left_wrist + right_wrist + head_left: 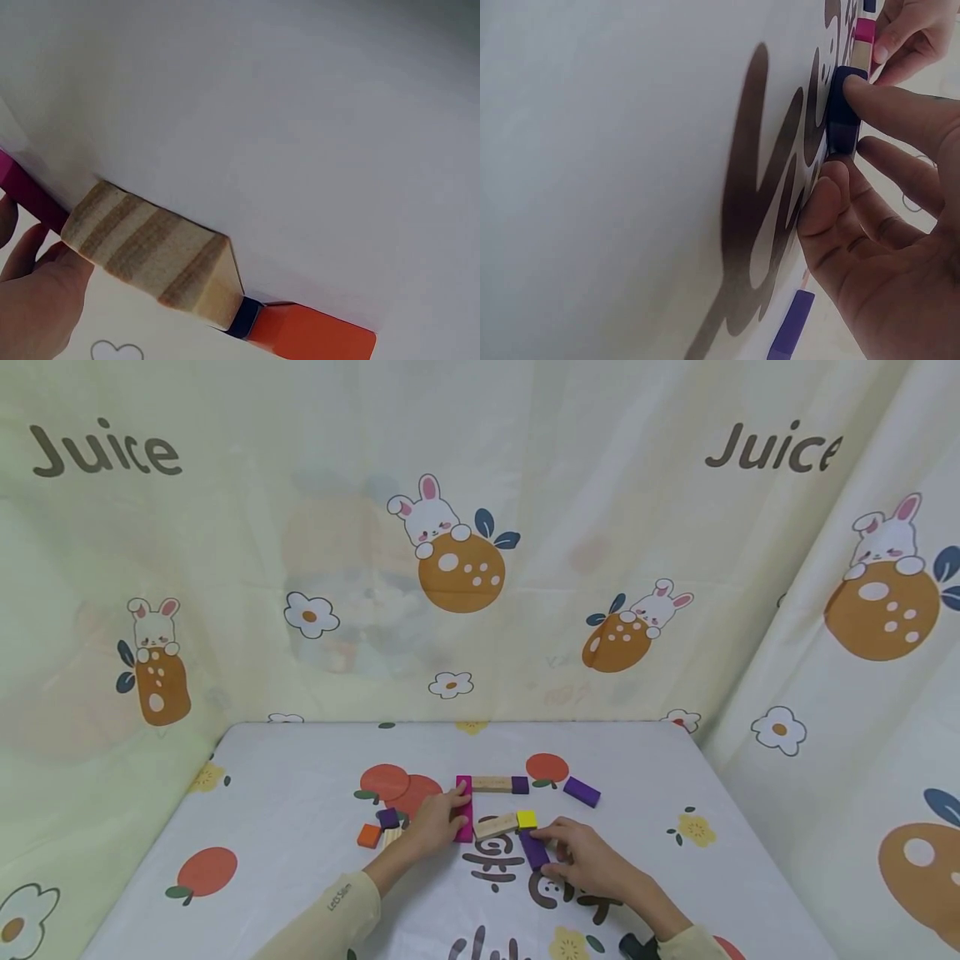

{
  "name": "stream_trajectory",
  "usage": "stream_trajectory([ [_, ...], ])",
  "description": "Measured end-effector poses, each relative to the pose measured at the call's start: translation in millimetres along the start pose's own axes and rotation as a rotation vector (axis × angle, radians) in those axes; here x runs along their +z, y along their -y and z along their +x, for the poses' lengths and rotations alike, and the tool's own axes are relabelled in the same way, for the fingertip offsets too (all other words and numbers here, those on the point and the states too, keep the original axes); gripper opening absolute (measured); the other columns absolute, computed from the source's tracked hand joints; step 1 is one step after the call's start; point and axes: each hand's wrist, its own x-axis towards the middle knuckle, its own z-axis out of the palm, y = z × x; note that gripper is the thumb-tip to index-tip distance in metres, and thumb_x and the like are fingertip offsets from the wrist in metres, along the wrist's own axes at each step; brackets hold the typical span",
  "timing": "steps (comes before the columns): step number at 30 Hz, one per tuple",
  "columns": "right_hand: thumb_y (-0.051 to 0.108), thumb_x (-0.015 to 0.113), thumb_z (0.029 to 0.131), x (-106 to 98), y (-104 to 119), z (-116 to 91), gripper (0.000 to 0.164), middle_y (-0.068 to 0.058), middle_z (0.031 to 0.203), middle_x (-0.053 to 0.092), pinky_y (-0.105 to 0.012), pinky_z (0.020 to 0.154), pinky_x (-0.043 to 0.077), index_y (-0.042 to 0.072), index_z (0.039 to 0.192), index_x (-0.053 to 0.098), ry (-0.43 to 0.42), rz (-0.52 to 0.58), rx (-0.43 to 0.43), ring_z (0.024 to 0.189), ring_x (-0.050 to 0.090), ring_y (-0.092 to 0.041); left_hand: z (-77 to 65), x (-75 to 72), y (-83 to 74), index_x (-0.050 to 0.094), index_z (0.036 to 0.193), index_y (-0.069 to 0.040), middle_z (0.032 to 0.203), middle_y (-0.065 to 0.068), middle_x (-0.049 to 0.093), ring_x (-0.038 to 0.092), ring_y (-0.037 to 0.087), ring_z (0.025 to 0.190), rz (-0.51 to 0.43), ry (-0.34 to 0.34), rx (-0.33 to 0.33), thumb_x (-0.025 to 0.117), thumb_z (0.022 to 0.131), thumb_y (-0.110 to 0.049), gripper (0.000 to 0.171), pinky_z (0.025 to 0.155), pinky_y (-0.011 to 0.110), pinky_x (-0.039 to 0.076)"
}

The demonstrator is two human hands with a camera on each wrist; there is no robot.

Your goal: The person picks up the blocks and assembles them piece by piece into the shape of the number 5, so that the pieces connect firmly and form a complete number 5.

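My left hand [432,822] holds a long pink block [464,828], with its fingers at the block's left side and upper part. In the head view my right hand [588,856] pinches a purple block [534,852], which lies slanted on the table. Touching its far end is a small yellow cube [527,819]. A plain wooden block [496,826] runs from the yellow cube to the pink block. Another wooden block [492,784] leads right from the pink block's far end to a dark purple cube [520,785]. In the right wrist view, a finger covers part of the purple block [844,112].
Left of my left hand lie an orange block [369,836], a dark blue-purple cube [387,817] and a striped wooden block [150,244]. A loose purple block [582,792] lies at the back right. The white tablecloth [285,802] carries printed fruit and lettering; a patterned curtain [360,543] hangs behind.
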Motion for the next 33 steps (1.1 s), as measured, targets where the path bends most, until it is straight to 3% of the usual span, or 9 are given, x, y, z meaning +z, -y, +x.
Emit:
stream_trajectory([
  [15,0.024,0.086,0.089,-5.4,0.2,-1.9,0.054,0.004,0.113,0.066,-0.018,0.066,0.048,0.012,0.139,0.068,-0.034,-0.041,-0.012,0.086,0.055,-0.007,-0.7,-0.4,-0.1,0.062,0.144,0.002,0.164,0.017,0.047,0.043,0.046,0.153,-0.006,0.003,0.003,0.067,0.103,-0.006,0.043,0.118,0.059,0.044],
  [33,0.023,0.088,0.087,-49.6,-14.6,4.0,0.06,-0.014,0.12,0.07,-0.02,0.066,0.047,0.004,0.14,0.066,-0.2,-0.073,0.061,0.089,0.06,-0.018,-2.7,0.0,0.3,0.062,0.144,0.003,0.163,0.019,0.048,0.044,0.046,0.152,-0.008,-0.003,0.01,0.067,0.102,-0.006,0.043,0.116,0.058,0.046],
])
